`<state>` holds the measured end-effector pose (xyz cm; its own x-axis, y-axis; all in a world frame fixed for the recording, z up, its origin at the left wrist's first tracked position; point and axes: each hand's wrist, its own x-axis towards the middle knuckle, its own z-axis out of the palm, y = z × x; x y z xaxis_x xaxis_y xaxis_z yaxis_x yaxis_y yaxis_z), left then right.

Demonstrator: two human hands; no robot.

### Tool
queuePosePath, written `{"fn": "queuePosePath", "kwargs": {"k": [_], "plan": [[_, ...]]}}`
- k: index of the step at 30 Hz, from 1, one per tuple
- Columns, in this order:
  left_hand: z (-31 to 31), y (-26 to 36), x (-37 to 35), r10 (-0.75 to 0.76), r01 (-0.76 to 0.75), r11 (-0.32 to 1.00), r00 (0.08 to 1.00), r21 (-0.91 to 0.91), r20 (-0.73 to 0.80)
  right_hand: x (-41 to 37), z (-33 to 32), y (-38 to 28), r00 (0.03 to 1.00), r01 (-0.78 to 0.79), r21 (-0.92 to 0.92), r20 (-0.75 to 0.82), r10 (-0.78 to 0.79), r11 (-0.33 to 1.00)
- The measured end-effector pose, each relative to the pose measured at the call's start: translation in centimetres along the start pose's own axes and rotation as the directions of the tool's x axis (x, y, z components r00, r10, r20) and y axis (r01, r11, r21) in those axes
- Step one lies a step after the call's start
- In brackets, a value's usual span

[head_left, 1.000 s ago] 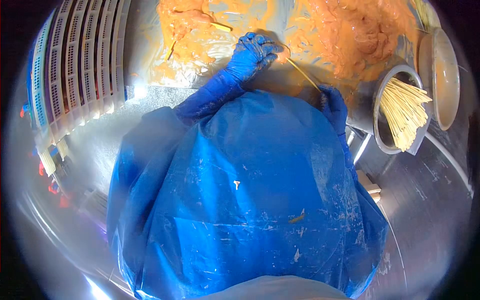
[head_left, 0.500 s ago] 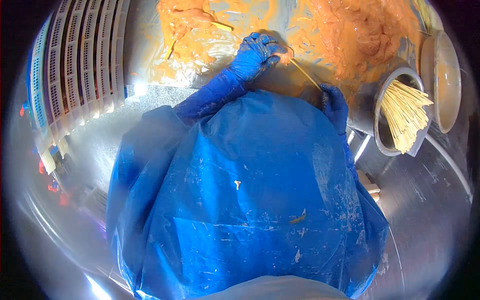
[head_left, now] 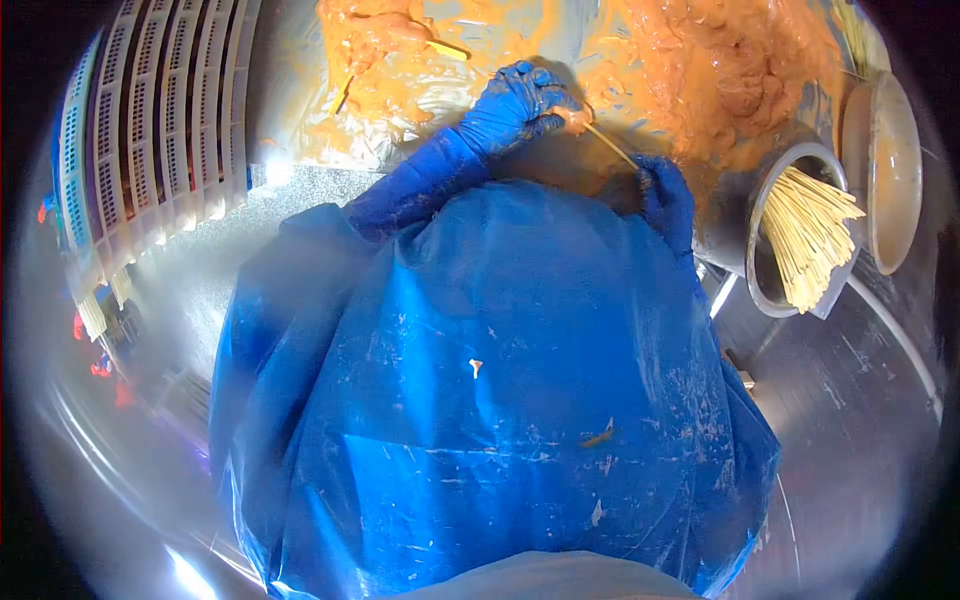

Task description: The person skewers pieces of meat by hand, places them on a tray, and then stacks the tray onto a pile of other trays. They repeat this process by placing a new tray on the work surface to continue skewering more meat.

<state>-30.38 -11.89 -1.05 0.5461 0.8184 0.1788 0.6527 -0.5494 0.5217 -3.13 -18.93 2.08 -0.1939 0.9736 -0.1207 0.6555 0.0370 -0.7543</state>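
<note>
My left hand (head_left: 515, 105), in a blue glove, is closed around a piece of raw meat (head_left: 575, 118) coated in orange marinade. A thin wooden skewer (head_left: 612, 146) runs from that meat to my right hand (head_left: 665, 200). The gloved fingers of my right hand pinch the skewer's near end. How deep the skewer sits in the meat is hidden by my left hand. Beyond my hands, a large heap of marinated raw meat (head_left: 735, 70) lies on the metal table, and a smaller pile (head_left: 380, 40) is at the left.
A metal container (head_left: 755, 255) of wooden skewers (head_left: 810, 235) stands at the right, beside a round pale basin (head_left: 895, 170). Stacked perforated plastic trays (head_left: 170, 110) rise at the left. A yellow-handled item (head_left: 447, 50) lies by the smaller pile. My blue apron (head_left: 500, 400) fills the foreground.
My right hand has moved slightly up and left, closer to my left hand. Less of the skewer shows between them, and more of the meat piece shows by the left fingers.
</note>
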Motion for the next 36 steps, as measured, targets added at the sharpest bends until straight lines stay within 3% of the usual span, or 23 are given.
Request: {"fn": "queuePosePath", "kwargs": {"k": [1,3,4,7,12,14,23,30,33,35,36], "plan": [[-0.4,0.0,-0.2,-0.002,0.002,1.000,1.000,0.003,-0.002,-0.1,0.0,0.3,1.000,0.004,0.001,0.001,-0.004,1.000],[-2.3,0.6,-0.4,-0.070,0.059,0.997,0.947,-0.046,-0.313,-0.3,0.0,0.9,0.998,-0.016,0.036,-0.060,0.018,0.999],[-2.1,0.1,-1.0,-0.165,0.172,0.985,0.940,-0.004,-0.298,-0.5,-0.1,1.1,0.998,-0.021,0.037,-0.062,0.023,0.999],[-1.4,1.0,-1.7,-0.128,0.162,0.979,0.962,0.125,-0.240,-0.5,-0.2,1.1,0.999,0.022,0.014,-0.041,-0.021,1.000],[-1.2,1.4,-0.6,-0.164,0.168,0.986,0.970,0.010,-0.182,-0.3,-0.3,1.4,0.999,-0.016,-0.008,-0.040,0.016,1.000],[-1.5,1.0,-0.4,-0.114,0.107,0.993,0.985,-0.056,-0.126,-0.1,-0.4,0.8,1.000,-0.019,-0.014,-0.024,0.019,1.000],[-1.2,0.6,0.1,-0.083,0.078,0.995,0.992,-0.057,-0.093,0.7,-0.3,-0.6,1.000,0.010,0.027,-0.017,-0.009,1.000],[-0.9,0.5,0.2,-0.030,0.030,1.000,0.995,0.000,-0.096,1.8,0.1,-1.7,0.999,-0.013,0.016,0.030,0.013,1.000],[-1.4,0.0,0.1,0.016,-0.037,0.995,0.975,-0.091,-0.221,1.8,0.5,-1.0,1.000,-0.013,0.009,-0.012,0.013,1.000],[-1.9,-0.1,-0.7,-0.177,0.130,0.975,0.943,-0.178,-0.283,1.8,0.3,-0.8,1.000,-0.020,0.017,-0.002,0.020,1.000],[-2.0,0.0,-1.1,-0.175,0.147,0.981,0.950,-0.125,-0.258,1.8,0.2,-0.7,1.000,-0.024,0.023,0.014,0.024,0.999]]}}
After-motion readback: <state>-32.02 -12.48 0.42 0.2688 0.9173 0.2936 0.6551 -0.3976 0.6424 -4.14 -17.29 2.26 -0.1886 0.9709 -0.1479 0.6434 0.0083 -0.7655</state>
